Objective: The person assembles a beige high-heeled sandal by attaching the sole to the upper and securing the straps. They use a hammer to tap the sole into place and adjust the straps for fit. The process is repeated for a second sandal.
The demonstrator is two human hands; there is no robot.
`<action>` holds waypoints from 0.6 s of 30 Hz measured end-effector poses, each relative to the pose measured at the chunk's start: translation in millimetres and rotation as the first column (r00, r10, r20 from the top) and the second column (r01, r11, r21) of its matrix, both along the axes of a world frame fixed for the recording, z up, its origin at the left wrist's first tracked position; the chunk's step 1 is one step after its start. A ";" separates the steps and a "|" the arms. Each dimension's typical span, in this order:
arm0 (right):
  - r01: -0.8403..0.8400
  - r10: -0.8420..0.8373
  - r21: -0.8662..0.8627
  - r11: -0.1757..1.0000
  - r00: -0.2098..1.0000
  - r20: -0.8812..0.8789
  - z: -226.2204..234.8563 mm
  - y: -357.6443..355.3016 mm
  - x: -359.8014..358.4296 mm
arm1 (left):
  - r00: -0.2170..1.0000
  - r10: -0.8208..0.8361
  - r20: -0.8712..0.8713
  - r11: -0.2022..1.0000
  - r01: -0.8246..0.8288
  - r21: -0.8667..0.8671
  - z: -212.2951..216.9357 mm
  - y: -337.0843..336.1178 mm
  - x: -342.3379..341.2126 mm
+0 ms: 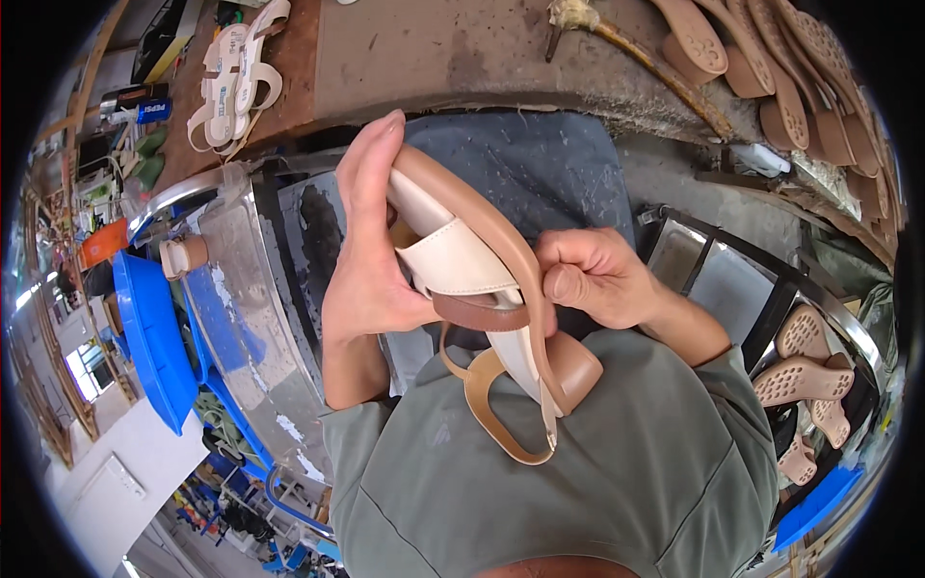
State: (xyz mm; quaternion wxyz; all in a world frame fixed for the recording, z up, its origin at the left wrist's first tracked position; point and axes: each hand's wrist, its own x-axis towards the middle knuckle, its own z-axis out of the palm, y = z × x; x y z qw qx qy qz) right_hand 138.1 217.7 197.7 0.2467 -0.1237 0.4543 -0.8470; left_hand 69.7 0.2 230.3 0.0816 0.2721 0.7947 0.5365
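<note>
A heeled sandal with a cream upper strap, a brown strap and a tan sole is held on its side in front of my chest. Around its toe end my left hand is closed, the fingers behind the sole and the thumb by the straps. My right hand has its fingers curled and pinched against the sole edge, above the block heel. Whether those fingers also hold something small cannot be seen. A loose ankle strap with a tan lining hangs over my grey-green shirt.
A pair of cream sandals lies on the bench at upper left. Along the bench runs a wooden-handled tool. Several heeled soles stand at upper right; more perforated soles lie at right. A blue basin stands left, beside a metal frame.
</note>
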 end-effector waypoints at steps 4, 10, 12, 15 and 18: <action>-0.050 0.053 0.052 0.997 0.997 -0.058 4.5 7.1 -8.8 | 0.987 -0.017 -0.158 0.999 0.011 -0.038 -1.4 -0.9 -4.1; -0.175 0.182 0.080 0.981 0.979 -0.092 11.0 13.7 -20.1 | 0.966 -0.053 -0.252 0.995 0.030 -0.094 17.7 11.9 -5.2; -0.208 0.213 0.139 0.968 0.977 -0.016 17.7 16.3 -20.8 | 0.962 -0.066 -0.266 0.992 0.033 -0.126 21.4 14.2 -6.3; -0.294 0.276 0.237 0.926 0.955 0.105 35.4 23.4 -26.5 | 0.952 -0.067 -0.300 0.985 0.016 -0.170 26.6 17.5 -5.2; -0.358 0.312 0.306 0.882 0.931 0.188 49.9 28.3 -30.2 | 0.956 -0.063 -0.286 0.993 0.031 -0.115 30.9 22.1 -3.4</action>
